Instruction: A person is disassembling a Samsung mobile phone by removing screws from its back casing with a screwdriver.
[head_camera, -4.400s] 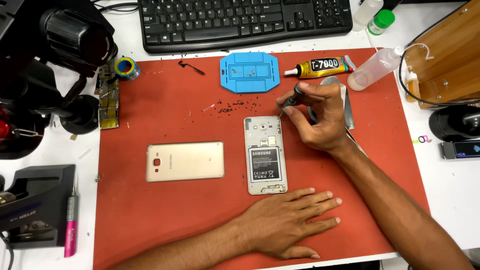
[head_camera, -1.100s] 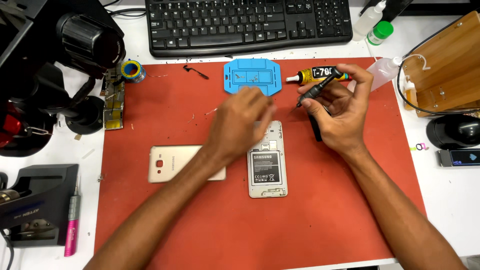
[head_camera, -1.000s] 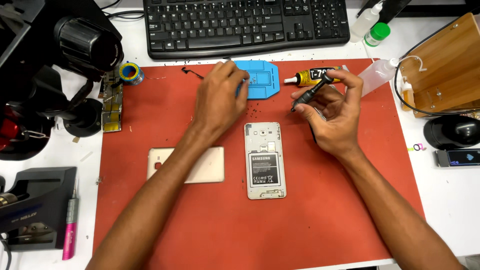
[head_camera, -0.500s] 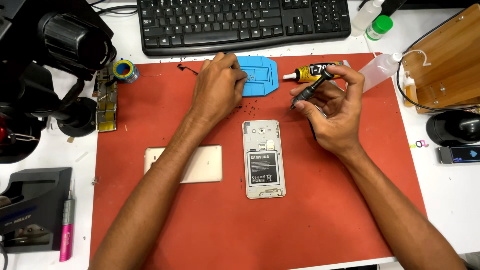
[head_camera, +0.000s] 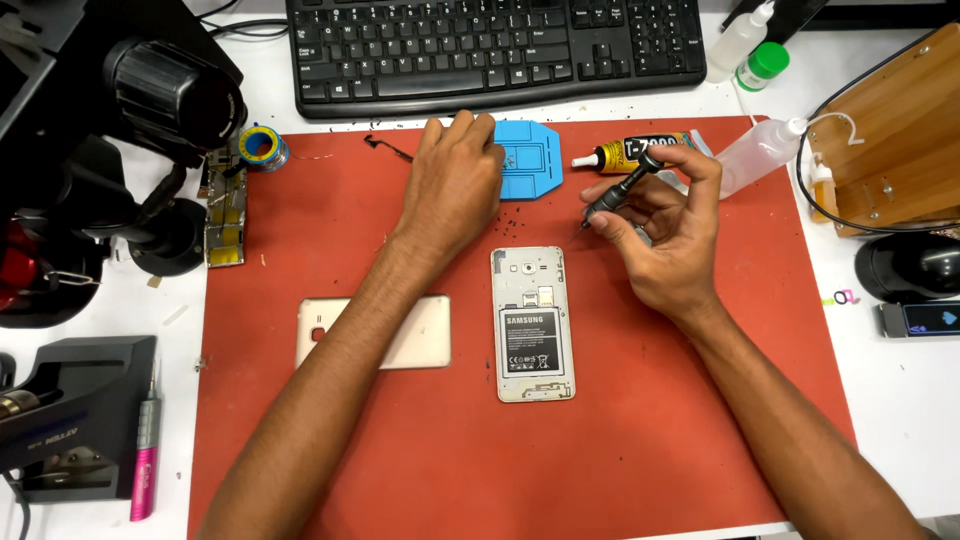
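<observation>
Here, left hand (head_camera: 455, 185) on blue tray (head_camera: 530, 165) — right hand (head_camera: 665, 235) grips screwdriver (head_camera: 622, 188).

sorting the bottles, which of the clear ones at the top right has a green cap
The squat bottle beside the keyboard; the taller neighbour and the one lying on the mat have white nozzles.

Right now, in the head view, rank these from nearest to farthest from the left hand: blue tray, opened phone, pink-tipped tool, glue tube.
From the left hand:
1. Blue tray, touching its fingers, at the mat's top edge.
2. Opened phone, just below, mid-mat.
3. Glue tube, rightward, behind the right hand.
4. Pink-tipped tool, far lower left, off the mat.
</observation>
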